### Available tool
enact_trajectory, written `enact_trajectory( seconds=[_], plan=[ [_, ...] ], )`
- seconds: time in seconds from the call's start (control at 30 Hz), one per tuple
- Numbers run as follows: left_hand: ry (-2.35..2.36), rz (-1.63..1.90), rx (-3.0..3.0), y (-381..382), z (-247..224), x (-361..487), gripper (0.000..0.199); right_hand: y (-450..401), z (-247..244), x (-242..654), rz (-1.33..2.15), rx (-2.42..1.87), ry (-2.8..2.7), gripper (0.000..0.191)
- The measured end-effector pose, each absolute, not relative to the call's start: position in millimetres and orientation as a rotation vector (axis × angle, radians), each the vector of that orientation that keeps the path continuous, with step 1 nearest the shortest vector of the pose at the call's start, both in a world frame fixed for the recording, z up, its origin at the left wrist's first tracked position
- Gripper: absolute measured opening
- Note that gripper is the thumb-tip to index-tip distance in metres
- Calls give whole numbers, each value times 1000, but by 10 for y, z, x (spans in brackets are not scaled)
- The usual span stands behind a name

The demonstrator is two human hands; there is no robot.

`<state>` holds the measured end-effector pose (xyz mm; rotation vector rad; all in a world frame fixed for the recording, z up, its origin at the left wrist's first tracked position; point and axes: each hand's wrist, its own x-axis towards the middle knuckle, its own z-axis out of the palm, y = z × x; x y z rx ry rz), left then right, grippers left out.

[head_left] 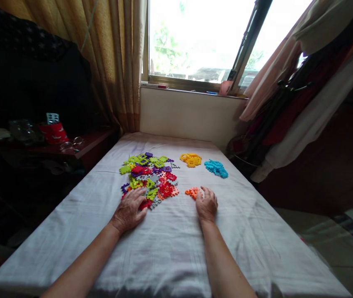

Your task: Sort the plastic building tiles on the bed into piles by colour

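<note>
A mixed pile of flat plastic interlocking pieces (151, 178) in lime, purple, red, grey and orange lies on the white cloth-covered surface. My left hand (129, 210) rests at the near left edge of this pile, fingers apart and touching the pieces there. To the right sits a small group of orange interlocking pieces (192, 192). My right hand (207, 205) is against its right side with fingers apart and slightly bent; the thumb partly covers the group. Farther back are a yellow heap of pieces (190, 159) and a blue heap of pieces (216, 168), separate from each other.
A dark red side table (98, 138) on the left bears eyeglasses (72, 143) and a red container (54, 132). Curtains (117, 62) and a window (195, 41) are at the back. Clothes (307, 107) hang on the right. The white sheet (170, 256) has wrinkles.
</note>
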<state>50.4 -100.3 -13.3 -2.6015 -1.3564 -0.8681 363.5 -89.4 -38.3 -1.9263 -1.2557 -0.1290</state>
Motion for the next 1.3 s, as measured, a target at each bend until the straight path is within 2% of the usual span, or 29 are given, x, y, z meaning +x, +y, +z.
enact_trajectory(
  seconds=[0.17,0.3,0.57,1.0,1.17,1.3],
  plan=[
    [-1286,-849,-2642,-1032,-125,485,23,-937,-272,3371,-175,-1767,-1647,24],
    [-1205,-792,-2674,-989,-120,506,42,-873,-142,3188,-148,-1649,-1956,23],
    [-1225,-673,-2704,-755,-101,1028,47,-802,-128,3154,-89,-1668,-2013,20],
    [-1336,-735,-2658,-740,-83,871,20,-761,-138,3789,3,-1941,-1585,29],
    [-1340,-824,-2723,-689,-81,860,22,-730,-209,3933,114,-1958,-1585,30],
    [-1428,-1096,-2671,-624,-56,778,24,-740,-151,3914,67,-1892,-1566,26]
  ],
)
